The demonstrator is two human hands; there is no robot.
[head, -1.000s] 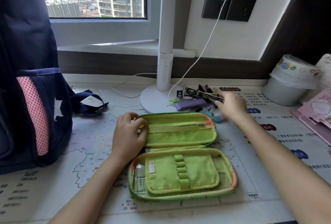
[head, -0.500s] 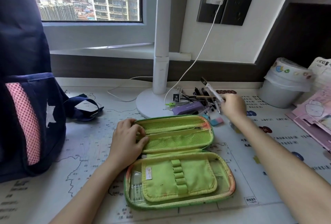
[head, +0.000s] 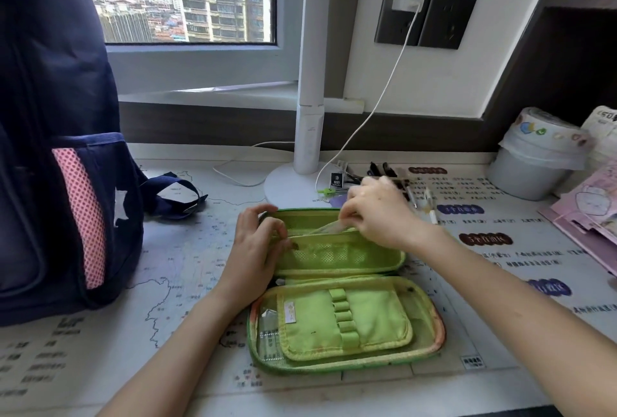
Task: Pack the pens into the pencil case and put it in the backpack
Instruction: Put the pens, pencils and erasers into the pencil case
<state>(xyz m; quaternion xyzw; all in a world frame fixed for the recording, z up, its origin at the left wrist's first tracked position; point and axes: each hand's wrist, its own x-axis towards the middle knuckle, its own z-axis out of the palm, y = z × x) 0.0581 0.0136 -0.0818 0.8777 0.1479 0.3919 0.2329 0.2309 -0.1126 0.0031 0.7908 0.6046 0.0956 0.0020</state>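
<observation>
The green pencil case (head: 344, 323) lies open flat on the desk in front of me. My left hand (head: 257, 249) grips the left end of its far half, at the mesh pocket's edge. My right hand (head: 380, 213) is over that far half, holding a pale, blurred pen (head: 329, 226) whose tip points left into the pocket opening. Several more pens (head: 427, 199) lie on the desk just behind my right hand. The dark blue backpack (head: 50, 149) with a pink mesh side pocket stands upright at the left.
A white lamp base (head: 287, 183) and pole stand behind the case, with a white charging cable (head: 377, 106) running up to the wall socket. A white lidded container (head: 534, 163) and pink booklets (head: 591, 206) sit at the right. The backpack's strap (head: 173, 196) lies on the desk.
My right hand lifted a pen from the pile behind the case and brought it left and nearer, over the case's far half. My left hand stayed on the case's left end.
</observation>
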